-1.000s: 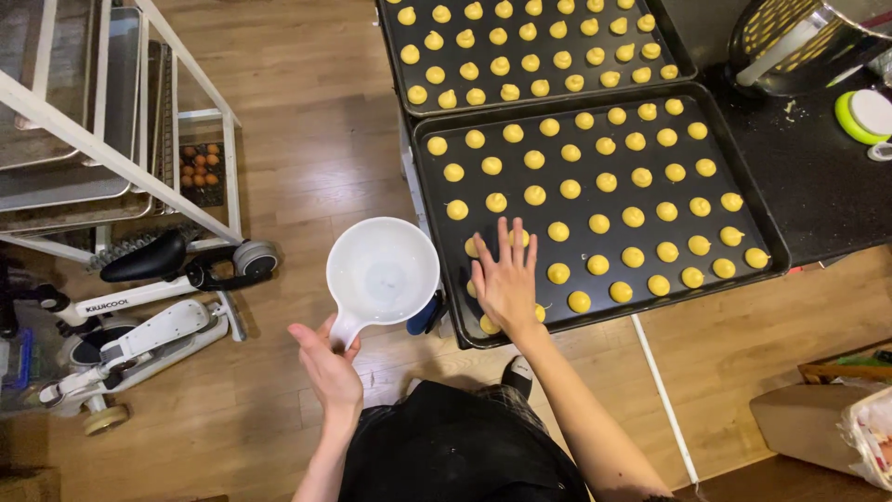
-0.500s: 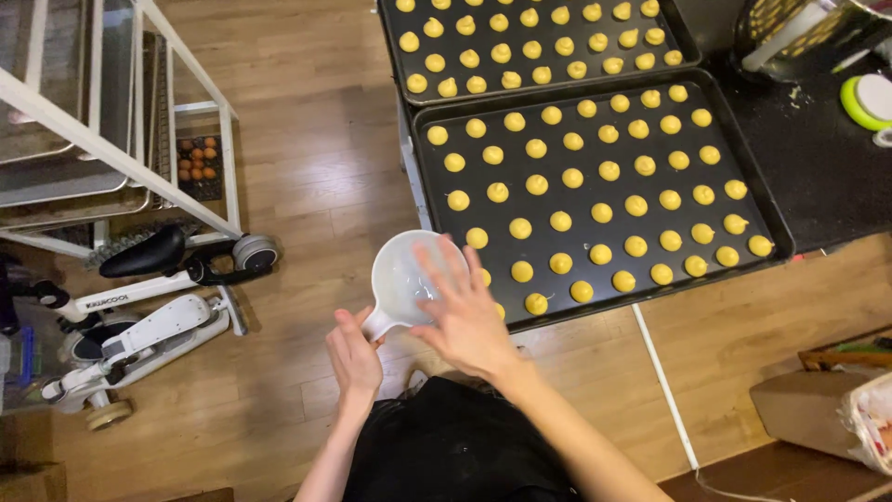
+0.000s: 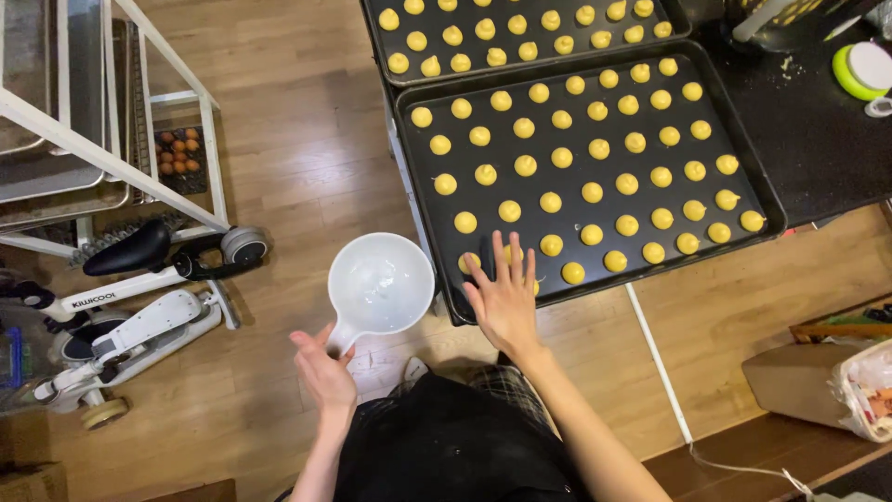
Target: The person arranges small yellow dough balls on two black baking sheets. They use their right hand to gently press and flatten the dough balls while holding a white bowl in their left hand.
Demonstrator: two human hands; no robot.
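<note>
A wooden plank floor (image 3: 307, 149) in warm brown runs under everything, lit evenly from above. Well to the left of the hands stands a white metal rack (image 3: 111, 158) holding grey trays, with a small tray of brown eggs (image 3: 177, 153) low inside it. Below the rack, left of the hands, lies a white children's balance bike (image 3: 139, 297) with a black seat. To the far right a brown cardboard box (image 3: 799, 381) sits on the floor, and a thin white cable (image 3: 660, 363) runs across the planks beside it.

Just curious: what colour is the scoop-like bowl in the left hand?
White bowl, seen from the head camera.
</note>
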